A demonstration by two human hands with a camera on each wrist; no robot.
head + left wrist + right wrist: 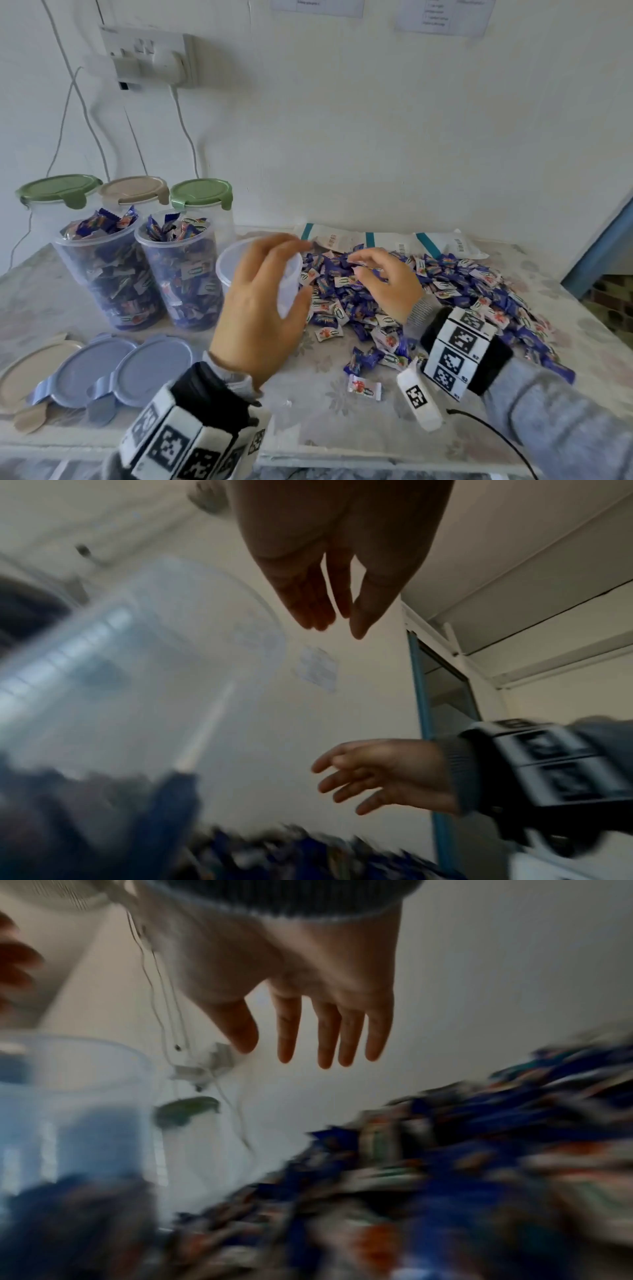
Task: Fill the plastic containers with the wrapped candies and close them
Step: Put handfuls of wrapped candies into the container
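The empty plastic container stood on the counter beside the candy pile, light and easily tipped, so the spread left hand should steady its wall while the loosely open right hand scooped slippery wrappers.

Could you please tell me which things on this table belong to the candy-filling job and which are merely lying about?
Job: candy pile; empty container; two filled containers; loose lids; lidded containers.

Lying about: white packets; wall socket; cables; wall notices.
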